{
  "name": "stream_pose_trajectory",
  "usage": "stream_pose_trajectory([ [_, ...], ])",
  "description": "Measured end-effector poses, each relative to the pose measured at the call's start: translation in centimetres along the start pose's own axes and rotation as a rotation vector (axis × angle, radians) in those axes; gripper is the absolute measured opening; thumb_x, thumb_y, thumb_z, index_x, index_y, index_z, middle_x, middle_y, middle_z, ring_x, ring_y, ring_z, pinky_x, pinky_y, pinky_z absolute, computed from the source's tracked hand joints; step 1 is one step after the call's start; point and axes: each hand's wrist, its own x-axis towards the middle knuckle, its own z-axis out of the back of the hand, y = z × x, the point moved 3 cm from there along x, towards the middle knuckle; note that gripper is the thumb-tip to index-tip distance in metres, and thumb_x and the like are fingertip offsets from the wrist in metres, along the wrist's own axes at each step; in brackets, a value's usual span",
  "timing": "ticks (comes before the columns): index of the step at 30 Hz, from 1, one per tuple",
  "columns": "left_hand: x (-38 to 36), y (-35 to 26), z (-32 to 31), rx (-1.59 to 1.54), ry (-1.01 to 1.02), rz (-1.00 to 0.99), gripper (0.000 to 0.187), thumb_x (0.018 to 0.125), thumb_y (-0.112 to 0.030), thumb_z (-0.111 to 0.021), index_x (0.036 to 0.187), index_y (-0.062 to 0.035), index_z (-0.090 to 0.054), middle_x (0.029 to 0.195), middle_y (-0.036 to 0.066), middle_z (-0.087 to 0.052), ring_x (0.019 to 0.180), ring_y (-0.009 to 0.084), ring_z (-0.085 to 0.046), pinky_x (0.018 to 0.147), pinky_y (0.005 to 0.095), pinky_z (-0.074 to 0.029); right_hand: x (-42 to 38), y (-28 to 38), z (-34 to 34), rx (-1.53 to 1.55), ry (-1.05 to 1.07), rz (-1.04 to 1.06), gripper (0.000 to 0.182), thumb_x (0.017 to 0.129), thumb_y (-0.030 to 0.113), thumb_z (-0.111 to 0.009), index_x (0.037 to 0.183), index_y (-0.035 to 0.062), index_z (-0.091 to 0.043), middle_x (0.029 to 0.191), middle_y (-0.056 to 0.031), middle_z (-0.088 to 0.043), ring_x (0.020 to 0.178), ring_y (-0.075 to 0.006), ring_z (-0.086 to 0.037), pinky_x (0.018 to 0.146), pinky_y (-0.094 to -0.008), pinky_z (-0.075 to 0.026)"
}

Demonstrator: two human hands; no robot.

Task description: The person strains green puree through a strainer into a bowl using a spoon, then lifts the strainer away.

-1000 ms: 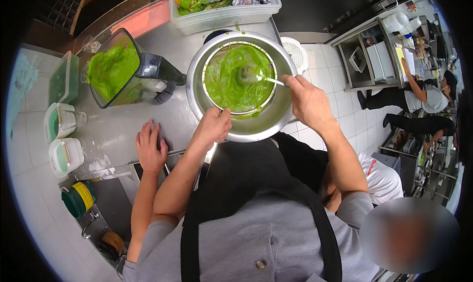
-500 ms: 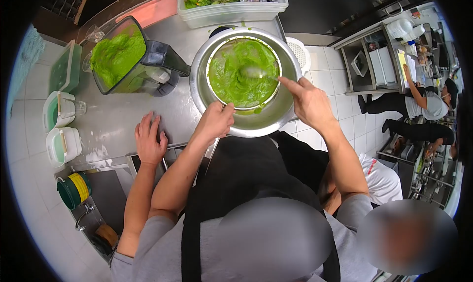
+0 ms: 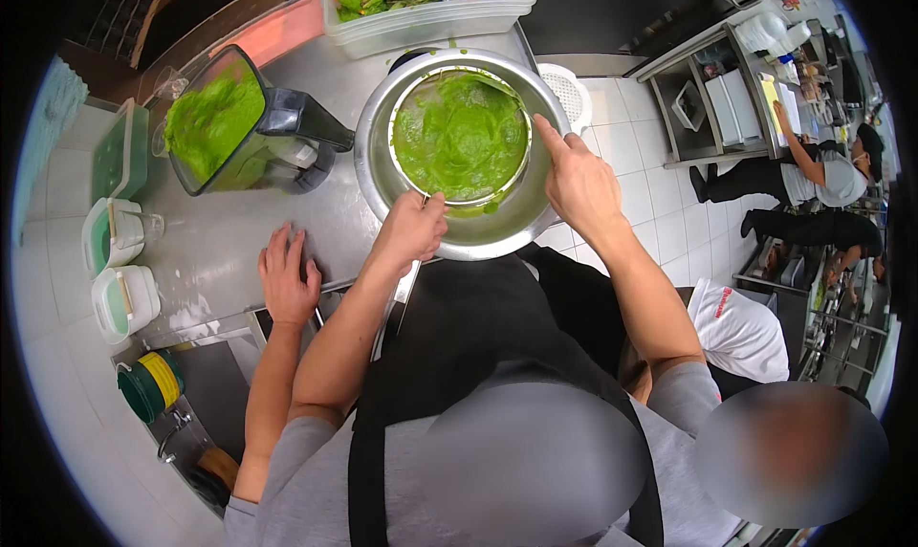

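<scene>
Since the earlier frame, the spoon [image 3: 499, 85] has been shifted from the middle of the green mixture [image 3: 469, 136] to its far right edge, and the right hand has been carried with it.

At the left, a blender jug [image 3: 292, 117] with more green mixture is set on the steel counter [image 3: 225, 260], its handle turned toward the bowl, which seems to suit an easy reach. Near it, another person's hand [image 3: 287, 284] is laid on the counter, fingers spread, probably for support.

The strainer [image 3: 459, 204] is gripped at its near left rim by the left hand [image 3: 413, 233], thumb and fingers pinched together, likely so that it is kept from turning. It is held within the wide metal bowl [image 3: 535, 203], by which any drips would be caught. Beyond the bowl, leaves are held in a clear tub [image 3: 430, 32].

By the right hand [image 3: 585, 188] the spoon is held with the index finger extended along the handle, presumably for control; the other fingers are curled, their exact grip partly hidden.
</scene>
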Motion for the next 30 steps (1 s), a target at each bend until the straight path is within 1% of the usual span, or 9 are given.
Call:
stream_pose_trajectory([
  [5, 0.4, 0.6, 0.1, -0.014, 0.025, -0.017, 0.027, 0.11, -0.028, -0.049, 0.097, -0.0033, -0.051, 0.06, -0.003, -0.042, 0.04, 0.0054, -0.032, 0.035, 0.026, -0.022, -3.7, 2.3, -2.7, 0.129, 0.161, 0.032, 0.068, 0.083, 0.0, -0.056, 0.15, 0.0084, -0.049, 0.109, -0.0282, -0.067, 0.083, -0.0441, -0.072, 0.078, -0.0536, -0.06],
  [13, 0.1, 0.8, -0.1, 0.017, 0.038, -0.002, 0.027, 0.11, -0.028, -0.049, 0.099, -0.0033, -0.05, 0.06, -0.004, -0.041, 0.041, 0.0052, -0.031, 0.036, 0.0252, -0.022, -0.8, 0.8, -1.9, 0.038, -0.03, -0.028, 0.065, 0.084, 0.005, -0.059, 0.148, 0.0112, -0.053, 0.098, -0.0206, -0.067, 0.076, -0.0401, -0.071, 0.071, -0.0511, -0.059],
  [17, 0.0, 0.8, -0.2, -0.026, 0.002, 0.023, 0.028, 0.11, -0.028, -0.049, 0.098, -0.003, -0.05, 0.06, -0.004, -0.041, 0.041, 0.0052, -0.031, 0.036, 0.0254, -0.022, -2.6, 1.3, -1.1, 0.045, 0.087, 0.079, 0.063, 0.084, 0.004, -0.059, 0.146, 0.0144, -0.056, 0.098, -0.018, -0.067, 0.075, -0.0394, -0.071, 0.07, -0.0503, -0.059],
  [19, 0.1, 0.7, 0.1, -0.02, 0.017, 0.004, 0.028, 0.11, -0.028, -0.049, 0.098, -0.0023, -0.051, 0.06, -0.003, -0.041, 0.041, 0.0051, -0.032, 0.035, 0.0257, -0.021, -1.8, 0.3, 0.4, 0.068, -0.015, 0.103, 0.047, 0.089, 0.006, -0.058, 0.135, 0.0144, -0.064, 0.095, -0.0188, -0.07, 0.078, -0.0391, -0.072, 0.071, -0.05, -0.058],
  [20, 0.0, 0.6, 0.0, -0.023, 0.015, 0.007, 0.028, 0.11, -0.028, -0.049, 0.098, -0.0023, -0.051, 0.06, -0.003, -0.041, 0.041, 0.0051, -0.032, 0.035, 0.0257, -0.021, -1.0, -0.3, 0.9, 0.069, -0.011, 0.105, 0.047, 0.089, 0.006, -0.058, 0.135, 0.0144, -0.064, 0.095, -0.0188, -0.07, 0.078, -0.0391, -0.072, 0.071, -0.05, -0.058],
  [22, -0.1, 0.4, 0.0, -0.009, 0.002, -0.006, 0.03, 0.11, -0.029, -0.05, 0.098, -0.0016, -0.051, 0.059, -0.004, -0.041, 0.04, 0.005, -0.031, 0.035, 0.0255, -0.021, 1.2, -1.8, 1.7, 0.265, 0.01, -0.014, 0.028, 0.097, 0.013, -0.058, 0.121, 0.012, -0.072, 0.089, -0.0196, -0.072, 0.082, -0.0375, -0.072, 0.074, -0.0484, -0.057],
  [25, -0.1, 1.0, 0.2, 0.0, 0.009, -0.013, 0.031, 0.109, -0.029, -0.05, 0.097, -0.0008, -0.052, 0.058, -0.004, -0.039, 0.039, 0.0048, -0.031, 0.035, 0.025, -0.02, 4.0, -3.0, 2.0, 0.396, 0.176, 0.014, 0.021, 0.102, 0.02, -0.061, 0.114, 0.0083, -0.074, 0.092, -0.0164, -0.075, 0.083, -0.0343, -0.073, 0.079, -0.0416, -0.056],
  [26, -0.1, 1.1, 0.3, 0.0, 0.013, -0.011, 0.031, 0.109, -0.029, -0.05, 0.097, -0.0008, -0.052, 0.058, -0.004, -0.039, 0.039, 0.0048, -0.031, 0.035, 0.025, -0.02, 4.9, -3.7, 1.3, 0.41, 0.16, 0.074, 0.022, 0.1, 0.025, -0.066, 0.113, 0.0094, -0.075, 0.085, -0.015, -0.074, 0.077, -0.0304, -0.071, 0.078, -0.04, -0.055],
  [30, -0.1, 1.3, 0.2, 0.0, 0.031, -0.021, 0.031, 0.11, -0.029, -0.05, 0.098, 0.0, -0.052, 0.057, -0.004, -0.039, 0.039, 0.0047, -0.03, 0.035, 0.0249, -0.02, 6.7, -3.9, 1.3, 0.258, 0.227, 0.108, 0.026, 0.096, 0.034, -0.07, 0.104, 0.0099, -0.076, 0.081, -0.0148, -0.073, 0.08, -0.0331, -0.072, 0.075, -0.0425, -0.054],
])
